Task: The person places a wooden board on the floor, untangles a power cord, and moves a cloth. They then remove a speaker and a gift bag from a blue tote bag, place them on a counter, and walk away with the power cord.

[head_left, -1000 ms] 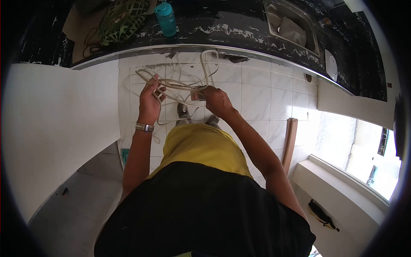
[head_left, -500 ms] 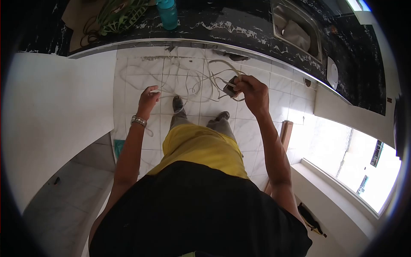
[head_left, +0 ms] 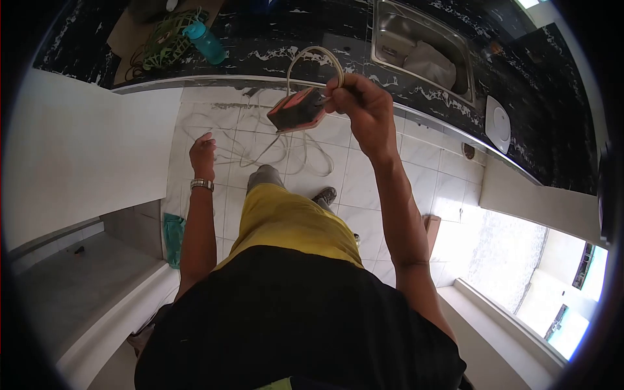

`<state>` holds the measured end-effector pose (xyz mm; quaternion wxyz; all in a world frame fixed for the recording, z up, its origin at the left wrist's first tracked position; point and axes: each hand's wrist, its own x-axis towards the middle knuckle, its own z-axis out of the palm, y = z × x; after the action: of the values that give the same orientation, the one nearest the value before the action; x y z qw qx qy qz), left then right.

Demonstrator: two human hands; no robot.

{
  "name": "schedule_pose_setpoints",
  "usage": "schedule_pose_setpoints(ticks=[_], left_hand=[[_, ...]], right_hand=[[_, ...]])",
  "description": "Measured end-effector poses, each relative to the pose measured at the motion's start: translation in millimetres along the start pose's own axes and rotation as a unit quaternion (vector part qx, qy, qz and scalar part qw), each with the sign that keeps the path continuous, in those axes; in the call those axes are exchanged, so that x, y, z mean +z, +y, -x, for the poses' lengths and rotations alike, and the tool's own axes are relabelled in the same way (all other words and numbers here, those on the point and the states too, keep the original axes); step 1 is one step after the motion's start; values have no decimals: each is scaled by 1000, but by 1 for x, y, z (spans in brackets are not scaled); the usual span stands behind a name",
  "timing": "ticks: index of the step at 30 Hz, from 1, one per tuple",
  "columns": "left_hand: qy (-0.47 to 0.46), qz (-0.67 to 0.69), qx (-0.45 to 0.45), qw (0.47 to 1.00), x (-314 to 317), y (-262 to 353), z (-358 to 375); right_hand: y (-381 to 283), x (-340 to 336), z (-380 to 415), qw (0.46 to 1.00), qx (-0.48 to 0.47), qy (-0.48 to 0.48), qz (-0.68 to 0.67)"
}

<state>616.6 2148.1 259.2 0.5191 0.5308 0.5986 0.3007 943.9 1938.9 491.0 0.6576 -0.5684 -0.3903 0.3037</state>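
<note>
My right hand (head_left: pixel 364 107) is raised at the counter's front edge, its fingers closed on a pale extension cord (head_left: pixel 315 51) beside the box at its end. That box (head_left: pixel 298 110), dark with red-orange edges, hangs tilted just left of my fingertips; the cord loops above it. Lower and to the left, my left hand (head_left: pixel 203 156) has its fingers curled in, with strands of the cord running out from it to the right. More cord lies in loose loops (head_left: pixel 318 159) on the tiled floor near my feet.
The black counter (head_left: pixel 273 39) carries a turquoise bottle (head_left: pixel 207 44), a green net-like bundle (head_left: pixel 162 45) and a white plate-like object (head_left: pixel 498 123). A steel sink (head_left: pixel 396 26) holds a greyish item. On the floor are a green bag (head_left: pixel 173 237) and a brown plank (head_left: pixel 430 231).
My right hand has lifted the box up and left, from above the floor to the counter's edge. My left hand has shifted left and slightly down. The view has turned a little.
</note>
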Motion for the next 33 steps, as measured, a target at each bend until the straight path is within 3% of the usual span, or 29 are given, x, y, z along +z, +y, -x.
schedule_pose_setpoints(ticks=[4,6,8,10,13,15,16,18,19,21,23,24,25,28,31,32,33], left_hand=[[50,40,-110,992,7,-5,25],[51,55,-126,989,4,-21,28],[40,7,-148,988,0,-35,24],[65,-218,-85,970,11,-53,3],[-2,-294,72,953,63,27,3],[-102,-58,197,973,120,86,5],[-177,-8,165,970,145,150,35],[-350,39,267,897,188,194,39],[-406,41,245,879,207,212,47],[-459,-31,287,840,239,211,44],[-530,-60,214,819,259,177,21],[-512,-58,259,817,264,157,11],[-514,-98,185,832,257,153,4],[-473,-81,99,872,234,119,-25],[-430,-19,22,902,202,162,-35],[-422,-6,62,905,200,159,-46],[-410,23,40,911,201,179,-45]], right_hand=[[-31,-38,2,990,47,-57,117],[-26,-50,-1,986,13,-78,149],[-16,-62,-8,967,-94,-89,220],[-17,-71,-13,972,-52,-74,217],[-29,-92,-35,965,-49,-75,246],[-43,-96,-59,961,-42,-85,259],[-52,-96,-72,954,-61,-85,282],[-71,-96,-103,935,-110,-77,328],[-80,-98,-119,932,-140,-68,328],[-106,-107,-146,918,-173,-28,356],[-136,-125,-170,888,-211,20,409],[-143,-138,-179,893,-213,77,390],[-150,-152,-186,893,-212,140,371],[-184,-199,-212,869,-195,283,357],[-195,-261,-242,859,-148,294,392],[-193,-280,-252,861,-134,282,401],[-189,-298,-263,845,-145,273,437]])
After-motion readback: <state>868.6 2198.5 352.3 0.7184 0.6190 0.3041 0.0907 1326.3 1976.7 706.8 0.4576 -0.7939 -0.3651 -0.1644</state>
